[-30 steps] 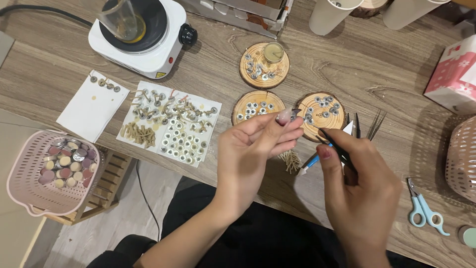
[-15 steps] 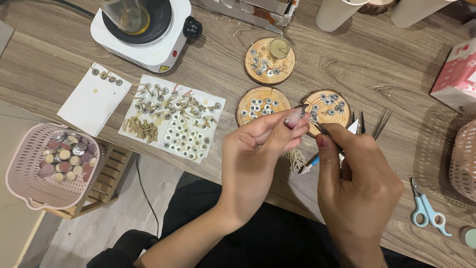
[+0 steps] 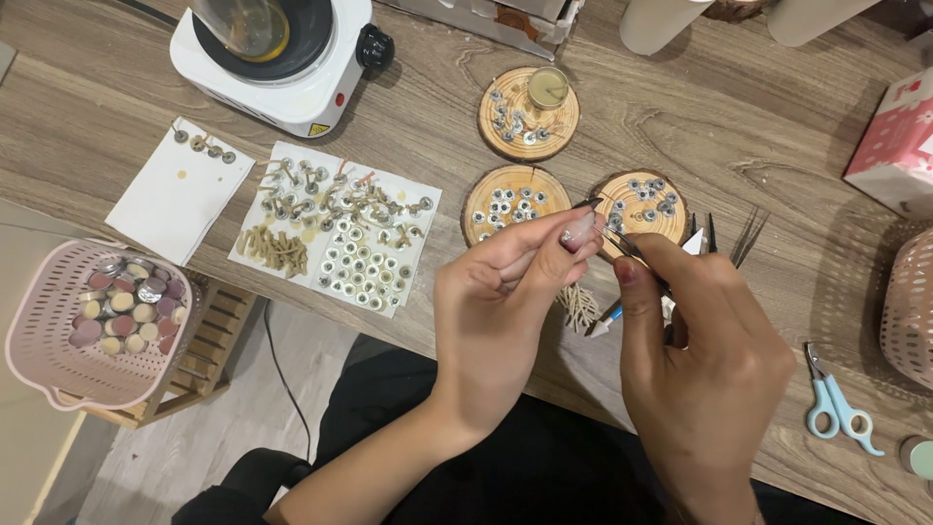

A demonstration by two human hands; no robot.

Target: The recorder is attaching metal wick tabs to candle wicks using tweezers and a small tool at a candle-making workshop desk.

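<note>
Tweezers (image 3: 622, 245) sit pinched in my right hand (image 3: 705, 369), tips meeting the fingertips (image 3: 573, 233) of my left hand (image 3: 496, 311), which close on something too small to make out, above the tabletop's (image 3: 777, 146) near edge and the wood slices (image 3: 513, 202). I judge I'm mid-assembly of a tiny piece; next calls for a steady, fine grip. From the head view, both hands have drawn closer together than a second ago.

A home craft bench: beside the small hot plate (image 3: 277, 53) on a wooden table (image 3: 117, 107) lie wick tabs (image 3: 340, 238), wood slices (image 3: 523, 115) and scissors (image 3: 836, 408).
</note>
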